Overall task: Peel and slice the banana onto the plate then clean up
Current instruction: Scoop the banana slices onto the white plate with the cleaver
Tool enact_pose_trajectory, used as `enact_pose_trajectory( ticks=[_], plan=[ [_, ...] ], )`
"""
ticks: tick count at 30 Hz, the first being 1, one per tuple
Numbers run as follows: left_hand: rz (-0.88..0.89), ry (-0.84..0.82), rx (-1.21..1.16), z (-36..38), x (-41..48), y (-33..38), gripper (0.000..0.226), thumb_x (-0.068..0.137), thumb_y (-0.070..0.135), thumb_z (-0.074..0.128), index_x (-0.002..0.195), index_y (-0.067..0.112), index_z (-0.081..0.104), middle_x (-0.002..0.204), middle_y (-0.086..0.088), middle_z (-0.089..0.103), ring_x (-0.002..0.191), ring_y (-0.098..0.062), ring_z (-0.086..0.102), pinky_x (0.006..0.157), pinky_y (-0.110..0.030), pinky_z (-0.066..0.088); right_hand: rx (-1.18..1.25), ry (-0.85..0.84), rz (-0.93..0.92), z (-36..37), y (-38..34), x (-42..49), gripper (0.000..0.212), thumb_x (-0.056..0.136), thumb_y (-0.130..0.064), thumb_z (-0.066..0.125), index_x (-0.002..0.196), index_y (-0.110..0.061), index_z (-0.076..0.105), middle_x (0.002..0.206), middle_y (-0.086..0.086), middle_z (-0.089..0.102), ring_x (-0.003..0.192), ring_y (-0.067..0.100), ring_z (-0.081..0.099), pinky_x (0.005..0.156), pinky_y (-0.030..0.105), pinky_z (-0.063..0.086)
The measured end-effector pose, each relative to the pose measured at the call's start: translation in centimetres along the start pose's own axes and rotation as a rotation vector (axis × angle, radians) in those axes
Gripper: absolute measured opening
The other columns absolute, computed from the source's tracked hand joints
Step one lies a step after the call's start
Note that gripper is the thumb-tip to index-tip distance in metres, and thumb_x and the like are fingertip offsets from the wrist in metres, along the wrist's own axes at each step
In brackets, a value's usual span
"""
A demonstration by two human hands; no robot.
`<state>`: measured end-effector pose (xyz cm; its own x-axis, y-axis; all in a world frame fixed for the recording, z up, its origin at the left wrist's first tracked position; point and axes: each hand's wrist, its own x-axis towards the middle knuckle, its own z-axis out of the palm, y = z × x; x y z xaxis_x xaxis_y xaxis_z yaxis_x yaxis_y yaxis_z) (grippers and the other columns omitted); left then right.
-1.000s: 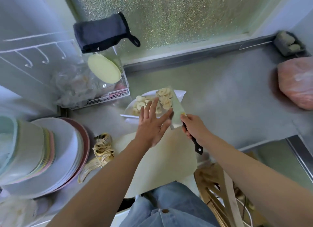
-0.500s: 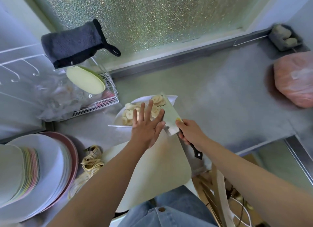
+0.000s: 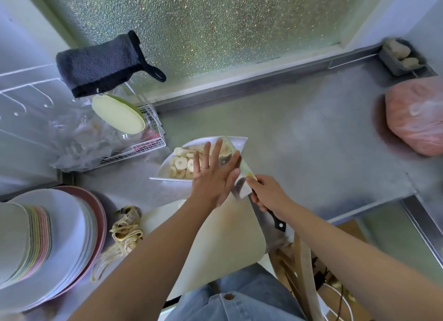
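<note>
Head view: the left hand [image 3: 213, 174] sits in the middle of the frame, fingers straight and fanned apart, their undersides against the flat of the broad steel cleaver [image 3: 241, 184]. The right hand [image 3: 266, 193], just to its right, is wrapped round the cleaver's black handle close to the blade. The blade is tilted with its far end over the white, pointed-cornered plate [image 3: 165, 175].

A second ago a small heap of pale banana slices [image 3: 181, 163] rode on the far end of the blade above the plate. Now the left hand has slid further out along the steel and that heap is gone from it. The slices lie piled on the plate, just left of the fingertips. One or two may remain by the fingertips, but blur and reflection make that unclear.

By my reading, the slicing and transfer are nearly finished and only the cleaning up remains. The cream plastic cutting board [image 3: 227, 236], below the hands, shows no fruit. The limp yellow-brown banana peel [image 3: 124, 232] lies on the steel counter at lower left, not yet thrown away.

The slices are round, creamy-yellow coins with darker centres, overlapping loosely in the plate's left half.
</note>
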<state>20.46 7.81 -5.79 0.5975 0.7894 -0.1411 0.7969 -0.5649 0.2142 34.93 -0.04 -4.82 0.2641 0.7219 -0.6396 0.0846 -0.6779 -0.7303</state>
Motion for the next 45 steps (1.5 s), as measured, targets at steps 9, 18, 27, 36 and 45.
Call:
enact_pose_trajectory(
  ticks=[9, 18, 27, 36, 45],
  plan=[
    [-0.171, -0.09, -0.023, 0.7, 1.0, 0.4, 0.053, 0.096, 0.055, 0.008, 0.147, 0.045, 0.005, 0.155, 0.003, -0.025, 0.14, -0.026, -0.029, 0.112, -0.055, -0.016, 0.058, -0.02, 0.021, -0.6, 0.2, -0.3, 0.028, 0.098, -0.03, 0.046, 0.077, -0.01, 0.047, 0.053, 0.008, 0.044, 0.038, 0.016, 0.027, 0.037, 0.023, 0.023],
    [-0.265, -0.107, -0.017, 1.3, -0.1, -1.3, 0.054, 0.097, 0.054, 0.009, 0.149, 0.041, 0.004, 0.155, 0.002, -0.025, 0.141, -0.027, -0.026, 0.114, -0.055, -0.012, 0.076, 0.017, 0.03, -1.5, 0.6, -0.6, 0.034, 0.098, -0.029, 0.046, 0.07, -0.01, 0.04, 0.053, 0.007, 0.043, 0.039, 0.015, 0.025, 0.038, 0.023, 0.022],
    [-0.14, -0.08, -0.082, 0.1, -0.3, 0.5, 0.052, 0.096, 0.053, 0.009, 0.147, 0.046, 0.006, 0.157, 0.002, -0.022, 0.142, -0.025, -0.025, 0.114, -0.053, -0.012, 0.042, 0.031, -0.014, -0.4, -0.2, 0.0, 0.035, 0.098, -0.033, 0.043, 0.072, -0.01, 0.045, 0.052, 0.006, 0.047, 0.037, 0.015, 0.03, 0.038, 0.023, 0.026],
    [-0.256, -0.098, -0.065, 0.8, -0.1, -1.3, 0.053, 0.098, 0.052, 0.012, 0.149, 0.042, 0.003, 0.157, 0.002, -0.02, 0.143, -0.027, -0.021, 0.115, -0.053, -0.009, 0.057, 0.01, 0.007, -0.9, -0.3, -0.2, 0.034, 0.097, -0.031, 0.045, 0.071, -0.01, 0.04, 0.053, 0.007, 0.042, 0.039, 0.016, 0.026, 0.037, 0.023, 0.023],
    [-0.207, -0.033, -0.077, 0.1, 0.4, -0.8, 0.051, 0.097, 0.054, 0.009, 0.147, 0.046, 0.004, 0.158, 0.002, -0.016, 0.144, -0.027, -0.019, 0.116, -0.051, -0.007, 0.018, -0.008, 0.0, -1.1, -0.7, -0.3, 0.034, 0.098, -0.031, 0.044, 0.071, -0.009, 0.042, 0.052, 0.007, 0.043, 0.041, 0.017, 0.026, 0.038, 0.024, 0.024]
  ],
)
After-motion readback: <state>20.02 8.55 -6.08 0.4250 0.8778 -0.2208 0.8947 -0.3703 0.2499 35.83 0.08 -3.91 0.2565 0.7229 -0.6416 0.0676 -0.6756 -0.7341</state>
